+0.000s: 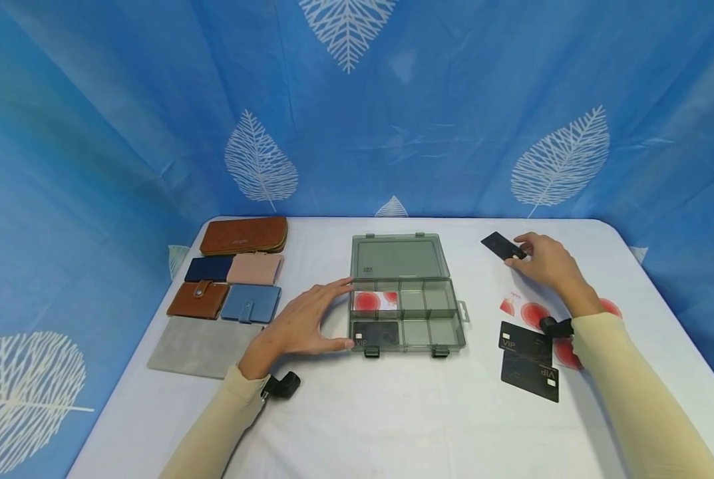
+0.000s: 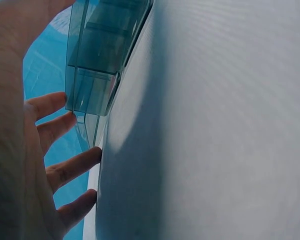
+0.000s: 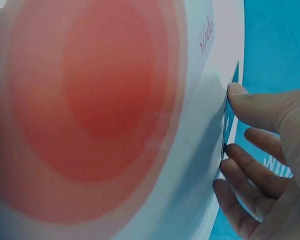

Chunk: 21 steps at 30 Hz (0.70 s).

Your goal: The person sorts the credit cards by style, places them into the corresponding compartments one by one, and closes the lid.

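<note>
Wallets (image 1: 245,269), five, with grey pouch (image 1: 197,346): left. Left hand (image 1: 309,322): fingers spread wide, gripping nothing, thumb and fingertips at box's left side. Box (image 1: 413,301), green, lid open: red card (image 1: 376,301) back left, black card (image 1: 380,334) front left. Held card (image 1: 500,245), black: right of box, pinched by right hand (image 1: 548,263), thumb against fingers. Loose cards (image 1: 529,362), red and black: nearer, about right wrist.
</note>
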### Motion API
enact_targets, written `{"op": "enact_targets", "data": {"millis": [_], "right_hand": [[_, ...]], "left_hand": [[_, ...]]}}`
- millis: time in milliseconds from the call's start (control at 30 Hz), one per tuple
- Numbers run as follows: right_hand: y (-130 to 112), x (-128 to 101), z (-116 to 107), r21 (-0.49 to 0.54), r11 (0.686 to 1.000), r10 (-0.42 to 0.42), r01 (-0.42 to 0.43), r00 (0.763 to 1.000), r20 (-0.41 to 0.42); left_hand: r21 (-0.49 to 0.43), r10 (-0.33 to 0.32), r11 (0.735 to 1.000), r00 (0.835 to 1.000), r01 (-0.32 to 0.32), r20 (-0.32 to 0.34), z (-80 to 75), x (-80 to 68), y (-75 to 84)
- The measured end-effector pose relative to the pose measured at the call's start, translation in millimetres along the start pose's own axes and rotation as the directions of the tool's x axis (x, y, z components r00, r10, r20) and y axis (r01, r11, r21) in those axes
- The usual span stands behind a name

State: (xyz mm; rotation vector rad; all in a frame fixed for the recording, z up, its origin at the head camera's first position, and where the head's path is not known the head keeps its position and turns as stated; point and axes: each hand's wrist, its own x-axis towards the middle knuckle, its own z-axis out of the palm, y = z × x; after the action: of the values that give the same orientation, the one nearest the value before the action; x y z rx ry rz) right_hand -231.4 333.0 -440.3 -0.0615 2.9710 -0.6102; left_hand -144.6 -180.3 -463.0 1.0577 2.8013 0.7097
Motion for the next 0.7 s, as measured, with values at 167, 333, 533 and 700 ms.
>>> {"op": "enact_targets", "data": {"millis": [167,333,533,700], "right_hand": [[1.6,0.6,0.2,0.033,0.999,0.015,-0.015,1.0,-0.01],[0.8,-3.8,1.5,0.054,0.998,0.03,-0.029,0.999,-0.026],[-2.7,-13.8,6.7,0.093,0.994,0.057,-0.05,0.995,-0.077],[-4.5,-19.4,11.1,0.102,0.994,0.058,-0.046,0.992,-0.114]], "left_hand": [[0.0,0.003,1.0,1.0,-0.003,-0.008,1.1,0.3,0.0],[-0.006,-0.002,1.0,1.0,0.002,-0.008,1.6,0.2,0.1],[-0.005,0.002,1.0,1.0,-0.002,-0.007,2.0,0.6,-0.1],[-0.004,0.002,1.0,1.0,-0.002,-0.007,2.3,0.0,0.5]]}}
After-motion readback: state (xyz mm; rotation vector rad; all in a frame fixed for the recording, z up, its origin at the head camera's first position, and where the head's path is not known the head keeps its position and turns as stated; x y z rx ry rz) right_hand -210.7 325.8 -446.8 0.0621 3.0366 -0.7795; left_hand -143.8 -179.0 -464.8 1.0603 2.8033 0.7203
